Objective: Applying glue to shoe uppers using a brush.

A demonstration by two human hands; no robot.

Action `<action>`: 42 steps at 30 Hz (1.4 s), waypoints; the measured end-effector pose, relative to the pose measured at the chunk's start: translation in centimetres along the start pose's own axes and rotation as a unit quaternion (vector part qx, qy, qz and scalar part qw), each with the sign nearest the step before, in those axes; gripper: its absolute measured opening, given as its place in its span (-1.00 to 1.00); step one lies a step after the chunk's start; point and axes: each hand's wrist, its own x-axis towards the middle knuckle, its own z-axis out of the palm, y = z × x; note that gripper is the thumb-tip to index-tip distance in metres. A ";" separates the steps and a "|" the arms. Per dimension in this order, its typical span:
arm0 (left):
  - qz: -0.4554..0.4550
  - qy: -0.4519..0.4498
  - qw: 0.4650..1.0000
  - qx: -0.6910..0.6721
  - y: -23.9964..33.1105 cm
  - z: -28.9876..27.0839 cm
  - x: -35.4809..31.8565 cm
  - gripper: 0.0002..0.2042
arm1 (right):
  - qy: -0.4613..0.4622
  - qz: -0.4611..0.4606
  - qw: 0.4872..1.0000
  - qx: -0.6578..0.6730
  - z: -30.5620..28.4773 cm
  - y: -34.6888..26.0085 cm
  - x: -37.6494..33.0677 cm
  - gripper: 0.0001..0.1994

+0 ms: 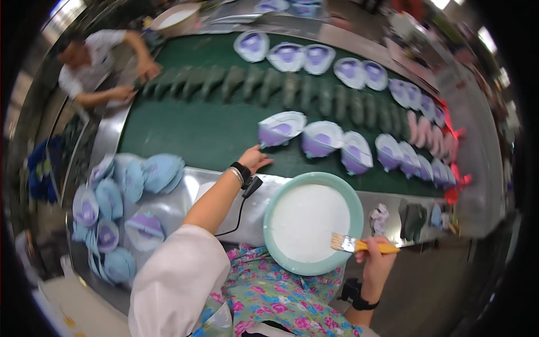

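Note:
In my right hand (375,264) is a flat paintbrush (382,247) with a yellow handle, my fingers closed round it. Its bristles are over the right part of a light green basin (269,224) holding white liquid. My left hand (255,159) reaches over the green belt, fingers apart. Its fingertips are at the lower edge of a purple-and-white cupped piece (281,129), perhaps a shoe upper; whether they touch it I cannot tell. More such pieces (323,139) stand in a row to the right.
Along the green belt (179,132) runs a line of dark green curved pieces (252,84), with pink ones (429,135) by a red glow. Light blue and purple pieces (109,199) are heaped at left. A co-worker's hands (149,68) are at the far left. A black cable (241,208) lies near the basin.

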 end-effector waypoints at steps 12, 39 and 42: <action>0.025 0.216 0.424 0.879 8.0 -25.8 -18.2 0.02 | -0.039 -0.057 0.998 -0.002 2.9 -1.4 0.5 -0.67; 0.417 -0.017 0.846 0.333 7.2 0.4 -30.7 -0.71 | -0.180 -0.443 0.843 -0.245 17.5 -4.7 -5.1 -0.72; 0.390 -0.021 0.894 0.220 5.0 4.8 -31.9 -0.77 | -0.223 -0.462 0.804 -0.301 17.0 -4.3 -5.9 -0.74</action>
